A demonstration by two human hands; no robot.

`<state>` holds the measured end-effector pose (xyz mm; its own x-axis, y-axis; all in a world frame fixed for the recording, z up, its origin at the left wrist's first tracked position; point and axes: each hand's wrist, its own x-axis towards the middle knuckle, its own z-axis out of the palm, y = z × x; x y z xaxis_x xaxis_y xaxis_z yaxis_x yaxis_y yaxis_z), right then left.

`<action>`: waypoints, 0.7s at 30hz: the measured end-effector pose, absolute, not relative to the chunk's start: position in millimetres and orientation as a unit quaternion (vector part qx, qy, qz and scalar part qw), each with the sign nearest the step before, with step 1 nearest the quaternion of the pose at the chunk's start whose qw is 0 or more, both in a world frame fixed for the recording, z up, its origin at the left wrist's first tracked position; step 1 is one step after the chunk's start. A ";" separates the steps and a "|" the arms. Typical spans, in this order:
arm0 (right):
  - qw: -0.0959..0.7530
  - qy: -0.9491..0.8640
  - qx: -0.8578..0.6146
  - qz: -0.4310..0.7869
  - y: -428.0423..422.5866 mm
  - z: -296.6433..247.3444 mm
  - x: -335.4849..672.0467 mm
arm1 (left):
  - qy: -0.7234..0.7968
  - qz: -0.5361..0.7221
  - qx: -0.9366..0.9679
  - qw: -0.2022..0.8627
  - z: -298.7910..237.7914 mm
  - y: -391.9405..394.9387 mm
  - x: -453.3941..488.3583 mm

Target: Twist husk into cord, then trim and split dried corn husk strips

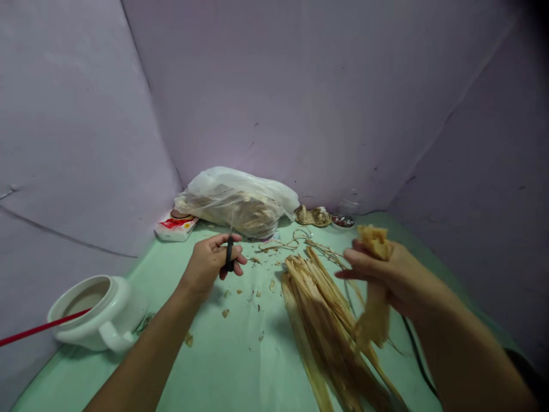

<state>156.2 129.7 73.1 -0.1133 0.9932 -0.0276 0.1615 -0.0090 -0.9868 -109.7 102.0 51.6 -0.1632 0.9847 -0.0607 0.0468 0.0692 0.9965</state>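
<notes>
My left hand (pixel 212 260) is closed round the black handle of a thin pointed tool (pixel 230 254). Its slim shaft points up and away; whether it is an awl or a narrow blade I cannot tell. In my right hand (pixel 386 269), raised on the right, is a crumpled strip of dried leaf (pixel 374 323). One folded end sticks out above the fingers and the other hangs below. Underneath and to the left of that hand, a bundle of long dried leaf strips (pixel 326 326) lies on the green table (pixel 231 366).
A clear plastic bag (pixel 240 200) of dried material rests against the back wall, beside a tissue pack (pixel 175 228). Woven pieces (pixel 313 216) and a small round container (pixel 343 221) stand right of it. A white pot (pixel 103 309) with a red stick sits at left. Leaf scraps dot the middle.
</notes>
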 end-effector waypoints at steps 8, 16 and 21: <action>0.260 -0.699 -0.607 0.275 139.2 27.5 125.7 | 0.555 0.472 0.496 0.472 50.2 97.5 -102.8; 0.226 -0.697 -0.577 0.361 138.5 18.4 115.6 | 0.571 0.448 0.497 0.476 56.4 94.6 -98.1; 0.300 -0.522 -0.440 0.666 142.3 36.1 131.3 | 0.544 0.411 0.528 0.506 54.4 93.8 -95.6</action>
<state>131.3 142.3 36.1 -0.4336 0.8589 -0.2725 0.0599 -0.2743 -0.9598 -95.6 93.8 54.4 0.0685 0.9908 -0.1167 0.1581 0.1047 0.9819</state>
